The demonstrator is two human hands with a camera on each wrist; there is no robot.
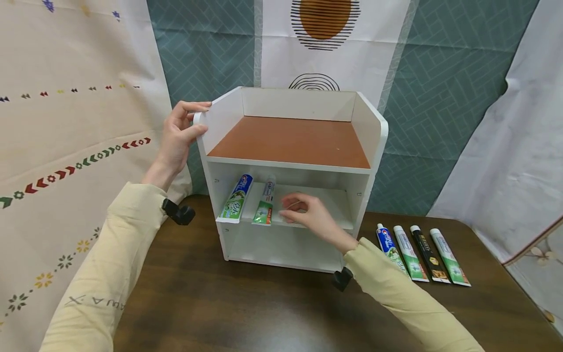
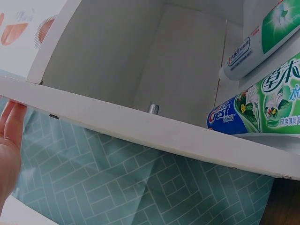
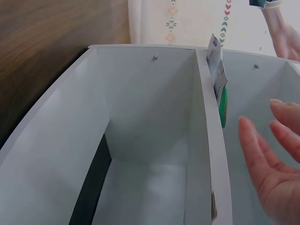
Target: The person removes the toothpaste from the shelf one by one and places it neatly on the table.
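Observation:
My left hand grips the upper left side panel of a small white shelf unit, thumb and fingers at its front edge. Two toothpaste tubes lie on the middle shelf: a blue-and-green Crest tube at the left, and a smaller white-and-green tube beside it. Just right of the smaller tube, my right hand hovers at the shelf opening, fingers loosely bent and holding nothing. In the right wrist view the right hand's fingers are apart, with the tube ends beyond them.
Several more toothpaste tubes lie in a row on the brown table, right of the unit, among them a black tube. The unit has a brown top board and a lower compartment. Patterned cloths hang behind.

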